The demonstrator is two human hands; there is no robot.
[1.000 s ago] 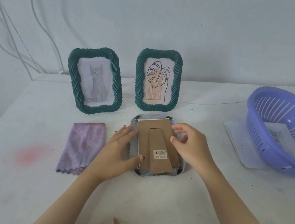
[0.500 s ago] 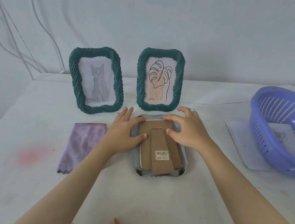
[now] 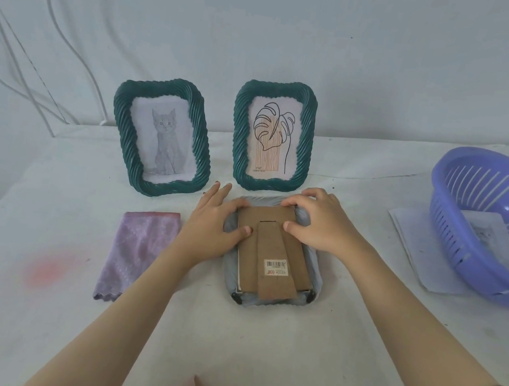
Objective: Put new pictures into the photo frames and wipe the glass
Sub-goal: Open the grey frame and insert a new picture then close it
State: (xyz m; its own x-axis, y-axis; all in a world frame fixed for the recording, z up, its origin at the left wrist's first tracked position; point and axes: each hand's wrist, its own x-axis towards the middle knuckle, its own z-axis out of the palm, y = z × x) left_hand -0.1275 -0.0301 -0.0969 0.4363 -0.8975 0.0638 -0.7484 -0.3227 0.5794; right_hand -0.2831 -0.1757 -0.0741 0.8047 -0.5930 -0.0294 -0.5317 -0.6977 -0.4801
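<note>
You're seating the cardboard backing (image 3: 296, 264) into the grey frame (image 3: 315, 272), which lies face down mid-bench (image 3: 253, 354): your left hand (image 3: 214, 223) presses with fingers fairly straight, your right hand (image 3: 318, 223) curls its fingers over the far edge, and next you'll probably need to turn the corner clips (image 3: 237, 297) home.

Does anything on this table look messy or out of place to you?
A faint pink smudge stains the white table at its left. On the right, a paper sheet lies partly pinned under the purple basket. The face-down frame looks intact.
</note>
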